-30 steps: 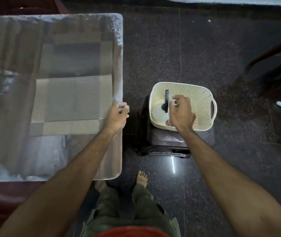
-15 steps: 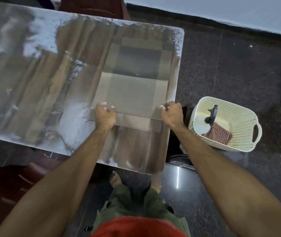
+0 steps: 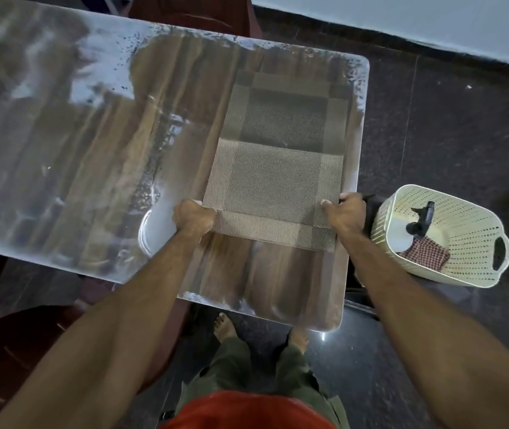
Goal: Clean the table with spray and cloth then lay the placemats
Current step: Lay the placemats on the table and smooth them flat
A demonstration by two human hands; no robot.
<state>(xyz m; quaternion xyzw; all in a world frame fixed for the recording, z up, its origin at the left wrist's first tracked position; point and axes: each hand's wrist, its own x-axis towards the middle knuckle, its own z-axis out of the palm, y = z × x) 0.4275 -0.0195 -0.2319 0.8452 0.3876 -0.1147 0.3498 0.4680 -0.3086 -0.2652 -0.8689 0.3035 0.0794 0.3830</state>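
The near woven placemat (image 3: 273, 193) is gripped at its near corners by the left hand (image 3: 193, 218) and right hand (image 3: 345, 213), its body extending away, overlapping the far placemat (image 3: 287, 116).

the left hand (image 3: 193, 218) and the right hand (image 3: 344, 214) each grip a near corner of the top placemat (image 3: 273, 193), which lies partly over a second placemat (image 3: 287, 109) on the shiny table (image 3: 92, 150), beside a basket (image 3: 470, 243) holding a spray bottle (image 3: 421, 226) and a checked cloth (image 3: 426, 253).
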